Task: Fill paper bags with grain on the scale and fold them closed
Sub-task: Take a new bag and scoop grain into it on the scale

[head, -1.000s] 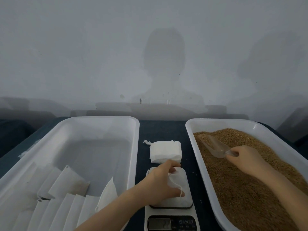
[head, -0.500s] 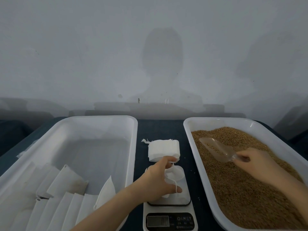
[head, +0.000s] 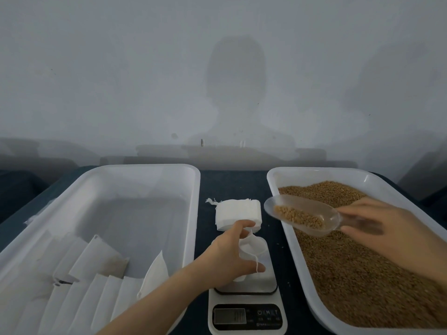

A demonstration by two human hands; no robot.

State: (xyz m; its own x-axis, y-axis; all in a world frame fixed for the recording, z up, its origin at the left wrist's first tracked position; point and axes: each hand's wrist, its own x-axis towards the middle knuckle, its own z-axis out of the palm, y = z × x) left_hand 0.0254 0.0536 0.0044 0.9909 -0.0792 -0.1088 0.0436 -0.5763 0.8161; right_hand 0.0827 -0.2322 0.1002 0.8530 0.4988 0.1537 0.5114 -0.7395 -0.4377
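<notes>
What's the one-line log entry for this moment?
phase: fill, not yet poured | left hand: holds bag open on scale | right hand: holds scoop of grain above tray rim

Of the person only two hands and forearms show. The left hand [head: 229, 257] and the left forearm [head: 154, 303] are bare to the picture's lower edge. The right hand [head: 382, 226] is blurred, and the right forearm [head: 435, 269] behind it is bare too. The fingers are slim.
</notes>
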